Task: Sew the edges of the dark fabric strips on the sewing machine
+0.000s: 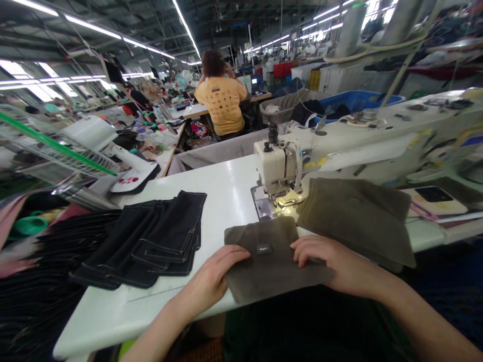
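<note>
A grey-brown fabric pocket piece with a small dark label lies at the near edge of the white table. My left hand grips its left edge, fingers on top. My right hand rests flat on its right side, fingers stretched out over the cloth. Just beyond it stands the sewing machine, its needle area and metal plate directly behind the piece. A larger stack of the same grey-brown fabric lies to the right of the needle, beside my right hand.
A fanned stack of dark denim pieces lies on the table's left side. More dark fabric is heaped at far left. A white lamp base stands at the back left. A person in a yellow shirt sits at a station ahead.
</note>
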The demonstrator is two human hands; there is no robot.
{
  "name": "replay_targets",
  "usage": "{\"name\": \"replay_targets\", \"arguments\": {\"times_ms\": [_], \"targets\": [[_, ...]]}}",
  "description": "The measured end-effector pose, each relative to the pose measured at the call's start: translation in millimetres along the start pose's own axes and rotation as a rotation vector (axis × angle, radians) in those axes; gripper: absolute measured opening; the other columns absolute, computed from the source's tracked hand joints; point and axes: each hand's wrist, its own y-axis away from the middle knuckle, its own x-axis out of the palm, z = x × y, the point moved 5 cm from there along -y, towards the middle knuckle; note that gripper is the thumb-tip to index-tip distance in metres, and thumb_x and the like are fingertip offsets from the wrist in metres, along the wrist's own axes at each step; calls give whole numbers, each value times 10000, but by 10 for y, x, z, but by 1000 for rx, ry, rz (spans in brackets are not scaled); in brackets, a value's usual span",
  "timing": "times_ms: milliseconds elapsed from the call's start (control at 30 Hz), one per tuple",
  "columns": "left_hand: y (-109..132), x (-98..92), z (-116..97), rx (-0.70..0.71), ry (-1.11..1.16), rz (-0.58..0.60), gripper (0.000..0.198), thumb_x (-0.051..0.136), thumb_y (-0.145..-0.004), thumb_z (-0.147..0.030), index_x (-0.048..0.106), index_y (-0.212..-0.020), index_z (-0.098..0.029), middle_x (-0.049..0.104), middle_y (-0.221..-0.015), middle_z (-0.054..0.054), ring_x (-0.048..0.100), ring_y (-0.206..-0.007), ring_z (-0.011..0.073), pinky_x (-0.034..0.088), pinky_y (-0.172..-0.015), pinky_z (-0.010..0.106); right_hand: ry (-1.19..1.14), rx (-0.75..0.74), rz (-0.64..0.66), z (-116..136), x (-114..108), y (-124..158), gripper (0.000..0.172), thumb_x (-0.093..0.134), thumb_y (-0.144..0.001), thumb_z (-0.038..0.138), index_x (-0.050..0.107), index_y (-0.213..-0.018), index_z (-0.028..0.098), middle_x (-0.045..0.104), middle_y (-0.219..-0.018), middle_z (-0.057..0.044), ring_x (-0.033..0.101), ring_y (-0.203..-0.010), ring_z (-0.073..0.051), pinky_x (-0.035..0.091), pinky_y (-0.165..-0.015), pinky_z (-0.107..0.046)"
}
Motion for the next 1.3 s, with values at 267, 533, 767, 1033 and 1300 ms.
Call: {"name": "replay_targets", "arguments": {"times_ms": [267, 533, 767, 1033, 1300], "targets": [[-134, -93, 287, -575, 50, -350, 271, 517, -872, -400, 690, -828, -197, 710, -786, 30, 654, -779, 216, 522, -739, 309, -161, 498, -472, -451, 94, -260, 490, 661, -804, 379, 521, -1233, 186, 626, -685, 39, 622, -640, -182, 490, -654, -311], [-160, -132, 245, -630, -18, -409, 346, 526, -856, -514, 672, -806, -204, 704, -770, 37, 645, -752, 235, 493, -692, 321, -72, 436, -499, -327, 163, -152, 197, 613, -861, 397, 640, -981, 242, 685, -815, -4, 639, -722, -182, 497, -713, -321], [-133, -114, 265, -669, -90, -412, 317, 534, -838, -508, 598, -728, -217, 641, -675, 15, 605, -658, 218, 453, -626, 308, 6, 414, -404, -289, 138, -294, 217, 576, -894, 301, 730, -1039, 253, 752, -1011, -28, 690, -865, -202, 514, -770, -326], [-164, -100, 258, -655, -168, -432, 273, 536, -827, -455, 554, -676, -228, 580, -605, -6, 561, -600, 201, 425, -593, 294, 81, 407, -433, -285, 135, -311, 202, 602, -881, 253, 749, -1019, 253, 757, -995, -32, 705, -874, -206, 529, -786, -323], [-182, -109, 245, -653, -181, -415, 238, 537, -815, -413, 538, -655, -237, 579, -587, -10, 558, -593, 199, 420, -582, 285, 86, 431, -392, -306, 142, -310, 201, 591, -903, 280, 754, -1020, 260, 752, -1022, -30, 699, -902, -211, 524, -793, -331]]}}
